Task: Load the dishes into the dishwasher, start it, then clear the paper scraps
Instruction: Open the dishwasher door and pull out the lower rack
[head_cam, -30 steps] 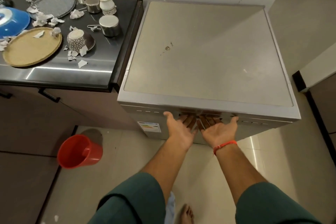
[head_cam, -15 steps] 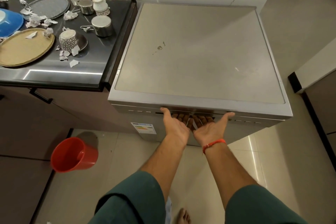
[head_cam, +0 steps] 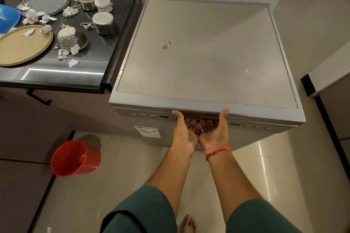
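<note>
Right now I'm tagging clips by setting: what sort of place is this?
Most likely a home kitchen: a dishwasher beside a dark counter with plates, cups and paper scraps, on a tiled floor.

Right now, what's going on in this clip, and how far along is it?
A person stands at a grey freestanding dishwasher with both palms up. The left hand and right hand have their fingers hooked into the recessed handle at the top of the door, which looks shut. Nothing is loaded: the round tan plate, patterned cup and steel containers sit on the black counter among torn paper scraps. A red bucket waits on the floor.
</note>
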`<state>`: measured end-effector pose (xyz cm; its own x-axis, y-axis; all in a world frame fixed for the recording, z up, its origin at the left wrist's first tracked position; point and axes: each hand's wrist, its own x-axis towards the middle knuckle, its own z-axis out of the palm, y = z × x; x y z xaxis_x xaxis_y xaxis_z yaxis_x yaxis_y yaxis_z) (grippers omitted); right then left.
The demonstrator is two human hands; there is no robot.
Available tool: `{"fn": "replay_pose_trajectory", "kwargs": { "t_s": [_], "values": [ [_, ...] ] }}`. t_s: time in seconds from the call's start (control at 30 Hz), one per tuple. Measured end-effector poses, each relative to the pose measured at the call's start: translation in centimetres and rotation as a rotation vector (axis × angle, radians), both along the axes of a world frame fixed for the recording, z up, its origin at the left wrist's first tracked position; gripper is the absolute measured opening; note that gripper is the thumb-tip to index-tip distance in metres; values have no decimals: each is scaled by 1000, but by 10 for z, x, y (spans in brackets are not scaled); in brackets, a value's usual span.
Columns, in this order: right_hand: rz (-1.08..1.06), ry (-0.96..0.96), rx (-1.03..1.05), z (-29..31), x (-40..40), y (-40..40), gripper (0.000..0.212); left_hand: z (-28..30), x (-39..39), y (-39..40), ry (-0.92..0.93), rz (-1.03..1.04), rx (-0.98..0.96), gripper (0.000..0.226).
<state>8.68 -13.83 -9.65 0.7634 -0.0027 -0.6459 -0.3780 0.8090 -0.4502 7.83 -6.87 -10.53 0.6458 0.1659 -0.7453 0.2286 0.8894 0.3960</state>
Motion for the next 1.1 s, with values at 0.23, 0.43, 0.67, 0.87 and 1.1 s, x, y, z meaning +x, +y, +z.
{"fn": "replay_pose_trajectory", "kwargs": {
  "t_s": [0.23, 0.43, 0.67, 0.87, 1.1],
  "values": [
    [-14, 200, -146, -14, -43, 2, 103, 21, -45, -14, 44, -201, 113, 86],
    [19, 231, -200, -12, -113, -7, 72, -5, -110, -9, 211, -120, 54, 85],
    [173, 284, -359, -24, -156, -13, 62, -3, -156, 9, 269, -365, 180, 45],
    [899, 63, -848, 2, -178, -27, 27, 5, -173, 47, 162, -1097, 1083, 20],
    [880, -514, -1691, 7, -140, -49, 30, 17, -162, 91, -149, -1181, 1935, 40]
  ]
}}
